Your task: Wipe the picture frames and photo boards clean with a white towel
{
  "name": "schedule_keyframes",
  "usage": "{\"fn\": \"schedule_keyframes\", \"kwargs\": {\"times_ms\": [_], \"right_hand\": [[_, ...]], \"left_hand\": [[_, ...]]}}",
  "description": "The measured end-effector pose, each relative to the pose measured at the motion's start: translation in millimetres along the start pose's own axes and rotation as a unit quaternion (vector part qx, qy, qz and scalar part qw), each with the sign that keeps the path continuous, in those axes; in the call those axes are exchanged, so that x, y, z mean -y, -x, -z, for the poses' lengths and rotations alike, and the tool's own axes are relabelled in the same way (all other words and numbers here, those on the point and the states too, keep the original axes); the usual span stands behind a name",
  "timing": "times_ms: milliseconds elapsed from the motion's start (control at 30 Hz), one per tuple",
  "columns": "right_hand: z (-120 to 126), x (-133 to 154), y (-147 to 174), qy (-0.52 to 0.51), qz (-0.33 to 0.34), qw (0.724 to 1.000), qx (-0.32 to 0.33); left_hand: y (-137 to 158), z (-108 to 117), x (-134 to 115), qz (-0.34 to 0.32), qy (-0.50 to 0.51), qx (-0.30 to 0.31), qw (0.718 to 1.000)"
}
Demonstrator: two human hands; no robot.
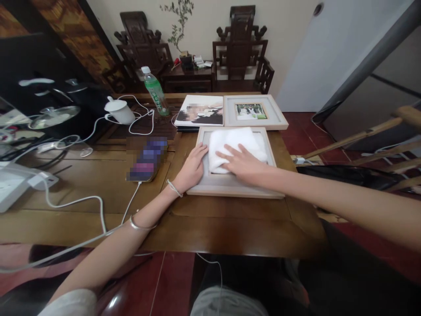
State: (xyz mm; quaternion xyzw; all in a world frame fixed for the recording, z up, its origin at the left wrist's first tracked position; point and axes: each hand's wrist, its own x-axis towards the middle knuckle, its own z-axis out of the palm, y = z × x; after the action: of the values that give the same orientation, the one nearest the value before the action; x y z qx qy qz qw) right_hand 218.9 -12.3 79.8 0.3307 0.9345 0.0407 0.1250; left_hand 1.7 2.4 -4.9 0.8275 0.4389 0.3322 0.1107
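Note:
A light wooden picture frame (pixel 204 186) lies flat on the table in front of me. Spread over most of its face is a folded white cloth (pixel 243 138), which hides what is under it. My right hand (pixel 241 162) presses on the cloth from above, fingers spread and stretched out. At the left side of the frame, my left hand (pixel 195 164) rests with its fingers extended along the border, near the cloth's left edge. A bracelet is on the left wrist and a bangle sits further up that arm.
Behind stand a second picture frame (pixel 279 114) and a photo album (pixel 200 109), both lying flat. To the left are a phone (pixel 148 160) on a charging cable, a green-labelled bottle (pixel 156 94), a lidded white cup (pixel 120 110), a pot (pixel 61 118) and a power strip (pixel 9 186).

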Motion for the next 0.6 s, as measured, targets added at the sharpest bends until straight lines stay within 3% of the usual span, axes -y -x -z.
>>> {"fn": "schedule_keyframes", "kwargs": {"times_ms": [67, 167, 367, 600], "right_hand": [[-2.1, -9.4, -12.5, 0.010, -0.010, 1.000, -0.020], [-4.3, -13.0, -18.2, -0.009, 0.046, 0.998, -0.031], [-6.6, -9.8, 17.5, -0.044, 0.154, 0.987, -0.016], [9.9, -30.4, 71.2, -0.024, 0.076, 0.995, 0.056]], "left_hand": [[0.3, 0.1, -1.1, 0.008, 0.009, -0.008, 1.000], [0.9, 0.5, -3.1, 0.034, 0.021, -0.028, 0.999], [1.7, 1.6, -3.4, 0.044, 0.009, -0.016, 0.999], [1.4, 0.2, -2.5, 0.034, 0.010, -0.022, 0.999]]}}
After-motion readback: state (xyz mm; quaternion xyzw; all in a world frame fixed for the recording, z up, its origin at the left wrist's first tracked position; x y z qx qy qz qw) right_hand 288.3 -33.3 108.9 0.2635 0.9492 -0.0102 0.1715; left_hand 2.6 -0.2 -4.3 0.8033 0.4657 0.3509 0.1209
